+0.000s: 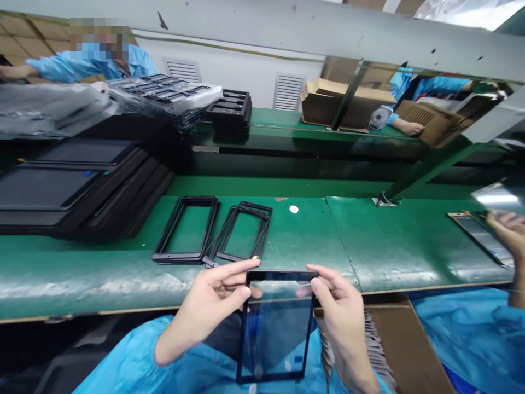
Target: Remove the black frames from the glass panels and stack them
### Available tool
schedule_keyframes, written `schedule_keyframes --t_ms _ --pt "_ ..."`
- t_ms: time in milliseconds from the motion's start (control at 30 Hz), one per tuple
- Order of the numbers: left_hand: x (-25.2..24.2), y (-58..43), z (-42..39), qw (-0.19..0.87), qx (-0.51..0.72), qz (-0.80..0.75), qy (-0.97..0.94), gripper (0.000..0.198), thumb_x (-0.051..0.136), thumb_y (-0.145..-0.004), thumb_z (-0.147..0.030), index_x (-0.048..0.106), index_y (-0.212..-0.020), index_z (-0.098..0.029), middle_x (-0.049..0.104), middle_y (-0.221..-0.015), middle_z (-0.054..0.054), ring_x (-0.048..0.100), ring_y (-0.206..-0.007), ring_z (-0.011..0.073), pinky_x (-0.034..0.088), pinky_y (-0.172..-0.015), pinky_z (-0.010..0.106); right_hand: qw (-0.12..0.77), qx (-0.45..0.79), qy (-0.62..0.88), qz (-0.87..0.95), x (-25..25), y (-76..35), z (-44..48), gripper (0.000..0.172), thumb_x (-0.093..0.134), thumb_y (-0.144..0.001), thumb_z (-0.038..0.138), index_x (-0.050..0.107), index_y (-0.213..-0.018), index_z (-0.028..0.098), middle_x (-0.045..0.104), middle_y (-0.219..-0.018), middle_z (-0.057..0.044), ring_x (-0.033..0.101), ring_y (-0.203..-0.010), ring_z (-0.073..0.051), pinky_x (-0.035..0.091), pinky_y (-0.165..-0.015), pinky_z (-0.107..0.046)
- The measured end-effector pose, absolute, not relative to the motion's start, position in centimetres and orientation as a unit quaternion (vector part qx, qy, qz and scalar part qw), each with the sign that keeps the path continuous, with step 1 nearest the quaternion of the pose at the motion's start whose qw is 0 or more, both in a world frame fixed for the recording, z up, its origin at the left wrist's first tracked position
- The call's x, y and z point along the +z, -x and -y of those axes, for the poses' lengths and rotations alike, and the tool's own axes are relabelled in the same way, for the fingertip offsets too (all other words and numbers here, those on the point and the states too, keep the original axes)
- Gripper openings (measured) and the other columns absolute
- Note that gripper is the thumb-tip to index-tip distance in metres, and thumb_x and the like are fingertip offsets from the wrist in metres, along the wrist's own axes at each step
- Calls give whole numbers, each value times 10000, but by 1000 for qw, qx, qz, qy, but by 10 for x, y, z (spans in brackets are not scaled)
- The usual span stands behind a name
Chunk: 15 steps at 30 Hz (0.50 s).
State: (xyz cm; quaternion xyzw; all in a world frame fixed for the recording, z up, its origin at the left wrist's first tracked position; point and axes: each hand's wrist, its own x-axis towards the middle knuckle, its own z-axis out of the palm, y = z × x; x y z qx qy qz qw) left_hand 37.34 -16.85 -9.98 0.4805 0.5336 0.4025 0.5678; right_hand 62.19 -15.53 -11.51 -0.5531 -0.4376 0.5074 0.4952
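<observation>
Holding a black-bordered glass panel [276,331] near the counter [299,235].
Pinching its top corners narrowly with left fingers [235,301] and right fingers [322,294].

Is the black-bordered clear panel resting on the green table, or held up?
Held up, off the table: the left hand and right hand grip the panel by its upper corners, its lower part hanging before blue clothing.

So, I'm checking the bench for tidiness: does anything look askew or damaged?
Yes: the loose black frames just beyond the left hand lie crisscrossed at odd angles, unlike the more neatly aligned frame stack to their left. The dark-bordered panel being held shows no obvious crack.
</observation>
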Motion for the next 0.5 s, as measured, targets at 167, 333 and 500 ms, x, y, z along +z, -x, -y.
schedule_keyframes --t_ms 167,333,500 --pt "-109 -367 169 567 389 -535 -490 497 752 -909 -356 721 -1363 -155 845 -857 86 809 -771 214 627 -655 219 512 518 549 410 -116 -618 159 239 781 -857 434 818 -980 232 833 -649 -51 819 -648 -239 668 -677 -301" --pt "-106 -372 167 479 350 -536 -600 436 659 -965 -339 710 -1393 -278 750 -1362 97 774 -1113 260 639 -869 294 507 521 541 422 -118 -610 159 198 783 -856 415 834 -944 245 854 -718 -58 808 -597 -222 662 -618 -281" --pt "-91 -380 160 446 203 -465 -737 528 711 -940 -289 646 -1455 -382 753 -1370 15 719 -1226 289 523 -1109 414 450 603 463 468 -118 -602 156 410 844 -797 379 797 -1198 307 868 -804 -28 818 -680 -216 664 -699 -302"
